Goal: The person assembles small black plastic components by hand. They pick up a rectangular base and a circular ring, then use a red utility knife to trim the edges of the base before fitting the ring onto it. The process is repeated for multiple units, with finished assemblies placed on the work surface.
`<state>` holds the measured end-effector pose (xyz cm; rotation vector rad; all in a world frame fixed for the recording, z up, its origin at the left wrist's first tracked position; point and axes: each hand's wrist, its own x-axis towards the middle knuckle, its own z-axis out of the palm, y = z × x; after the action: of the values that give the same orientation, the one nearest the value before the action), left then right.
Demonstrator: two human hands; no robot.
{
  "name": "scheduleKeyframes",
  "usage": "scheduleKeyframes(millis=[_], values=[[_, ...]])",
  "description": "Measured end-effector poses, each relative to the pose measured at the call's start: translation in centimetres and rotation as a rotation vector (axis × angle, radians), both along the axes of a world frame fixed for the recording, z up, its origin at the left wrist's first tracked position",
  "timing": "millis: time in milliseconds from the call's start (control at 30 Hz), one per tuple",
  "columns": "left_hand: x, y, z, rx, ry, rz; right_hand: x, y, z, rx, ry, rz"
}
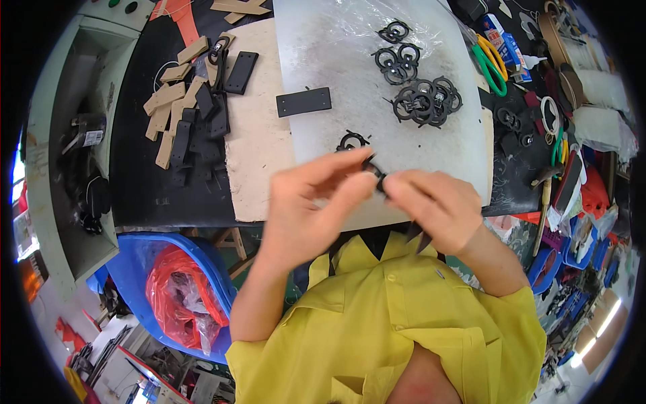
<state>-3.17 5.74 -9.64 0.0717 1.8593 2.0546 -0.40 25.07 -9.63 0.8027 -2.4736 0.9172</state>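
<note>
Over the front of the white board, my left hand and my right hand meet, pinching a small black ring-shaped part between their fingertips. Fingers cover most of it, and the right hand is a little blurred. A dark strip hangs below my right hand; whether it joins the held part I cannot tell. Just beyond my left fingers lies another black ring-shaped part. A flat black rectangular piece with small holes rests farther back. More black ring-shaped parts are heaped at the back right.
Tan and black rectangular pieces are piled on the left. Clear plastic film covers the board's far end. Green-handled scissors and a blue-and-white box are at the right. A blue bin with red bags stands below the table's left edge.
</note>
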Motion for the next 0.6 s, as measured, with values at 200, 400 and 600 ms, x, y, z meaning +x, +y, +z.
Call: scheduleKeyframes(millis=[200, 400, 600], values=[[-6.6, -3.6, -4.3, -0.850, 0.627, 0.331, -0.3, 0.5, 0.9, -0.400, -0.375, -0.190], [-3.2, -0.6, -1.0, -0.377, 0.313, 0.425, -0.6, 0.2, 1.9, -0.430, -0.422, 0.061], [0.6, -0.4, 1.6, 0.126, -0.077, 0.238, -1.0, -0.5, 2.7, -0.355, -0.435, 0.136]])
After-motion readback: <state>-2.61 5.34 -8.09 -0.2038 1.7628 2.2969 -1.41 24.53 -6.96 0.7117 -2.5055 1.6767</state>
